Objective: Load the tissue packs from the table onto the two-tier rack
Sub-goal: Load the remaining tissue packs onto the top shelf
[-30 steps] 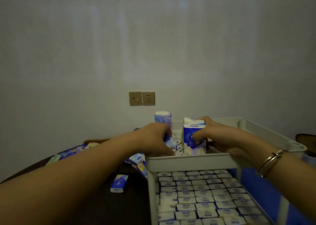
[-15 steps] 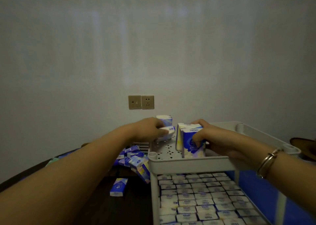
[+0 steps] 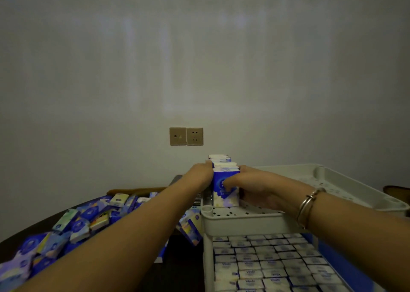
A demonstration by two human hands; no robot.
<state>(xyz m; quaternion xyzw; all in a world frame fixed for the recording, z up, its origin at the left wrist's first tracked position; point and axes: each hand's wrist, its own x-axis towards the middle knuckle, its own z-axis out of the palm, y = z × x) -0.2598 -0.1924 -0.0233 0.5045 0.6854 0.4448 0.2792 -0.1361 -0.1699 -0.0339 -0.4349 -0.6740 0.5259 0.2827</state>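
Dozens of loose tissue packs (image 3: pixel 77 223), glossy blue and pastel wrappers, are lying heaped on the dark table (image 3: pixel 177 276) left of the white plastic rack (image 3: pixel 239 221). Both forearms are crossing over them. On the perforated top tier, the left hand (image 3: pixel 200 176) and right hand (image 3: pixel 246 184) are squeezing upright packs (image 3: pixel 225 188) between them, right fingers curling round the front. Flat packs (image 3: pixel 273 267) are tiling the lower tier. A metal bangle (image 3: pixel 309 204) is circling the right wrist.

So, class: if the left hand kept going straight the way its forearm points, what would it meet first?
The left hand already touches the upright tissue packs on the rack's top tray; they block its line. Behind them, probably only wall, though depth is unclear.
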